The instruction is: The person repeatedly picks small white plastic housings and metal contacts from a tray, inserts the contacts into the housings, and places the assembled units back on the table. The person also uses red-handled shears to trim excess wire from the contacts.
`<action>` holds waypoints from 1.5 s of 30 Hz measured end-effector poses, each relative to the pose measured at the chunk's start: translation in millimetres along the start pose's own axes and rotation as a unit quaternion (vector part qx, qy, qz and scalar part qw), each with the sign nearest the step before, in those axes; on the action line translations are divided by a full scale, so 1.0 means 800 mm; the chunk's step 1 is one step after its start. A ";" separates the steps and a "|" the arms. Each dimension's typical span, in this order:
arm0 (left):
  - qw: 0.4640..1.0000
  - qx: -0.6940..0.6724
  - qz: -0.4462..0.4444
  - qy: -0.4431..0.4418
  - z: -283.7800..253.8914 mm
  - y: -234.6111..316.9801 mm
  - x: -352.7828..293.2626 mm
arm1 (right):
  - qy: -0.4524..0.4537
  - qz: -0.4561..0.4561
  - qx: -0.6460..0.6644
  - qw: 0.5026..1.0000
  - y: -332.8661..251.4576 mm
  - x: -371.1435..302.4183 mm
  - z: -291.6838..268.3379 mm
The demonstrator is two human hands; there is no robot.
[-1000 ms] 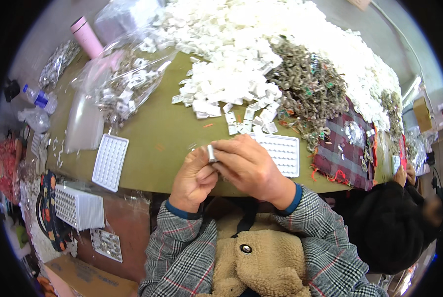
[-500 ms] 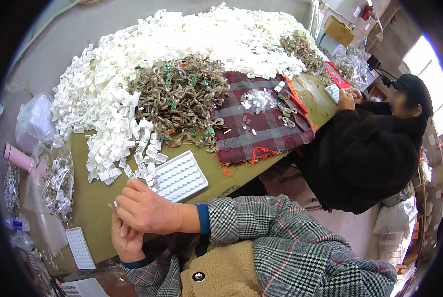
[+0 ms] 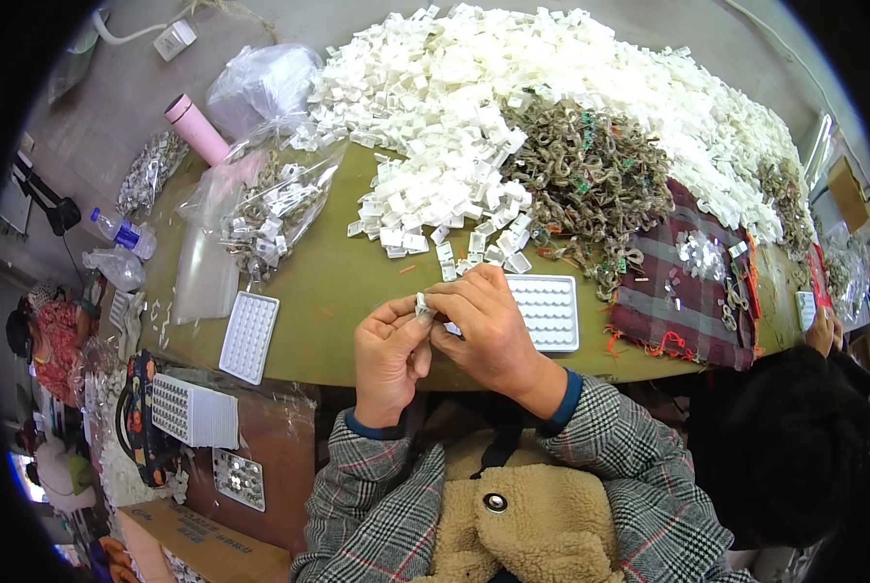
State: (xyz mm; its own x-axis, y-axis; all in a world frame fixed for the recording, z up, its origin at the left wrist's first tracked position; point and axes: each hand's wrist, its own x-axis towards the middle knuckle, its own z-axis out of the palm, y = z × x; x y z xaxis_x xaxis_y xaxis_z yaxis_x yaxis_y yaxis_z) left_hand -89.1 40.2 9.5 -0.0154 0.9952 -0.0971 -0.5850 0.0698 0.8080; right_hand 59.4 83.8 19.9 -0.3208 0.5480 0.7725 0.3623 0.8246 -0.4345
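Between my two hands, over the table's front edge, is a small white plastic piece (image 3: 421, 305). My left hand (image 3: 388, 352) pinches it between thumb and forefinger. The fingertips of my right hand (image 3: 489, 325) close on the same piece from the other side and partly hide it. Just right of my right hand lies a white tray (image 3: 555, 313) with rows of round hollows, partly covered by the hand. Beyond my hands, loose white plastic housings (image 3: 445, 185) spill from a large heap. Next to them is a pile of coiled grey-brown wires (image 3: 591, 185) with small green boards.
A plaid cloth (image 3: 683, 316) bears small clear pieces. At left are a second white tray (image 3: 249, 336), a filled plastic bag (image 3: 278, 209), a pink tumbler (image 3: 197, 129) and a bottle (image 3: 124, 233). Stacked trays (image 3: 195, 412) stand lower left. A person in black (image 3: 785, 437) works at right.
My view has swung left, so the table's left side shows more. My hands have turned, and the white piece between the fingertips is now visible.
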 end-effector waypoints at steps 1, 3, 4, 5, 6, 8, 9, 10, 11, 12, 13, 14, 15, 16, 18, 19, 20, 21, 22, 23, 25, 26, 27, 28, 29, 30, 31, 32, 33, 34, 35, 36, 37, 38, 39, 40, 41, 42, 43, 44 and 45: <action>1.000 0.014 0.016 0.008 0.000 -0.002 0.001 | 0.000 -0.006 -0.007 1.000 0.000 0.000 0.002; 0.998 0.042 0.047 0.024 -0.001 -0.011 0.001 | 0.000 -0.018 -0.020 1.000 0.001 -0.001 0.008; 0.997 0.047 0.056 0.029 -0.002 -0.015 0.003 | -0.004 -0.018 -0.026 0.999 0.002 -0.002 0.010; 0.996 0.052 0.064 0.034 -0.003 -0.019 0.005 | -0.009 -0.018 -0.031 0.999 0.004 -0.003 0.012; 0.995 0.057 0.072 0.039 -0.004 -0.022 0.007 | -0.012 -0.018 -0.035 0.999 0.005 -0.004 0.014; 0.995 0.069 0.042 0.050 -0.008 -0.021 0.009 | -0.021 -0.003 -0.037 0.999 0.009 -0.006 0.017; 0.995 0.076 0.027 0.055 -0.010 -0.020 0.011 | -0.021 0.008 -0.036 0.999 0.010 -0.006 0.018; 0.996 0.077 0.023 0.048 -0.012 -0.016 0.013 | -0.024 0.008 -0.037 0.999 0.010 -0.007 0.018; 0.996 0.080 0.020 0.041 -0.015 -0.013 0.015 | -0.022 0.012 -0.036 0.999 0.011 -0.007 0.018; 0.996 0.080 0.017 0.037 -0.016 -0.010 0.016 | -0.026 0.017 -0.037 0.999 0.011 -0.006 0.018; 0.996 0.084 0.015 0.040 -0.016 -0.009 0.016 | -0.022 0.021 -0.030 0.999 0.011 -0.006 0.018; 0.995 0.085 0.013 0.044 -0.016 -0.009 0.015 | -0.024 0.028 -0.025 0.999 0.010 -0.005 0.017; 0.995 0.087 0.011 0.049 -0.016 -0.010 0.014 | -0.025 0.035 -0.020 0.999 0.010 -0.005 0.016; 0.995 0.090 0.008 0.043 -0.017 -0.009 0.014 | -0.025 0.032 -0.019 0.999 0.010 -0.004 0.015; 0.995 0.094 0.008 0.032 -0.019 -0.008 0.012 | -0.026 0.027 -0.017 0.999 0.010 -0.003 0.014; 0.995 0.096 0.002 0.027 -0.021 -0.008 0.012 | -0.027 0.022 -0.018 0.999 0.010 -0.003 0.013; 0.995 0.098 0.001 0.024 -0.022 -0.007 0.012 | -0.029 0.017 -0.018 0.999 0.010 -0.002 0.013; 0.994 0.102 -0.003 0.023 -0.024 -0.006 0.013 | -0.033 0.016 -0.017 0.999 0.010 -0.002 0.014; 0.994 0.109 0.001 0.016 -0.026 -0.005 0.014 | -0.031 0.007 -0.020 0.999 0.010 -0.002 0.014; 0.993 0.118 0.002 0.012 -0.027 -0.004 0.014 | -0.032 0.001 -0.022 0.999 0.009 -0.003 0.015; 0.992 0.128 0.014 0.010 -0.028 -0.007 0.015 | -0.028 -0.009 -0.026 0.999 0.008 -0.004 0.017; 0.991 0.129 0.024 0.014 -0.027 -0.009 0.015 | -0.024 -0.014 -0.028 0.999 0.007 -0.004 0.019; 0.991 0.130 0.035 0.017 -0.026 -0.012 0.015 | -0.020 -0.019 -0.029 0.999 0.007 -0.005 0.021; 0.991 0.126 0.038 0.018 -0.025 -0.013 0.014 | -0.018 -0.014 -0.029 0.999 0.006 -0.006 0.022; 0.991 0.122 0.043 0.020 -0.024 -0.014 0.015 | -0.016 -0.010 -0.028 0.999 0.005 -0.007 0.023; 0.992 0.119 0.049 0.022 -0.023 -0.013 0.015 | -0.017 -0.008 -0.028 0.999 0.005 -0.007 0.023; 0.992 0.119 0.042 0.025 -0.022 -0.012 0.017 | -0.019 0.002 -0.029 0.999 0.005 -0.007 0.022; 0.992 0.120 0.035 0.029 -0.020 -0.011 0.019 | -0.024 0.012 -0.030 0.999 0.006 -0.007 0.021; 0.992 0.119 0.016 0.036 -0.019 -0.010 0.021 | -0.029 0.022 -0.031 0.999 0.007 -0.007 0.021; 0.992 0.120 0.008 0.025 -0.019 -0.006 0.021 | -0.026 0.016 -0.034 0.999 0.008 -0.007 0.020; 0.993 0.119 -0.012 0.018 -0.020 -0.001 0.021 | -0.022 0.011 -0.038 0.999 0.011 -0.006 0.020; 0.992 0.118 -0.033 0.010 -0.022 0.002 0.021 | -0.018 0.006 -0.042 0.999 0.012 -0.006 0.019; 0.994 0.099 -0.043 0.004 -0.023 0.004 0.021 | -0.011 0.001 -0.049 0.999 0.013 -0.007 0.019; 0.995 0.082 -0.053 -0.003 -0.025 0.005 0.022 | -0.003 -0.005 -0.056 0.998 0.014 -0.007 0.020; 0.996 0.064 -0.062 -0.011 -0.027 0.006 0.022 | -0.001 -0.008 -0.064 0.998 0.015 -0.008 0.021; 0.997 0.034 -0.071 0.002 -0.030 0.006 0.022 | 0.011 -0.019 -0.057 0.998 0.015 -0.009 0.022; 0.997 0.002 -0.082 0.009 -0.033 0.005 0.022 | 0.019 -0.027 -0.057 0.998 0.015 -0.009 0.024; 0.995 -0.031 -0.098 0.007 -0.034 0.000 0.022 | 0.027 -0.033 -0.068 0.997 0.015 -0.010 0.022; 0.993 -0.043 -0.108 -0.025 -0.038 -0.001 0.022 | 0.045 -0.043 -0.068 0.996 0.014 -0.011 0.022; 0.987 -0.096 -0.127 -0.028 -0.042 -0.004 0.024 | 0.055 -0.060 -0.084 0.993 0.013 -0.010 0.022; 0.977 -0.146 -0.149 -0.048 -0.046 -0.005 0.026 | 0.066 -0.068 -0.082 0.992 0.012 -0.010 0.019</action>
State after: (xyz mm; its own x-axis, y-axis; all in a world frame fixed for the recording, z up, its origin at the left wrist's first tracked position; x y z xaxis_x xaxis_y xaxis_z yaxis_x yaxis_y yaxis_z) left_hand -116.8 58.5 -17.3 0.2589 0.9363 -0.2372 -0.7589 0.3491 0.5497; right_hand 52.4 89.6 2.9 -0.2639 0.4013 0.8771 0.4645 0.8498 -0.2491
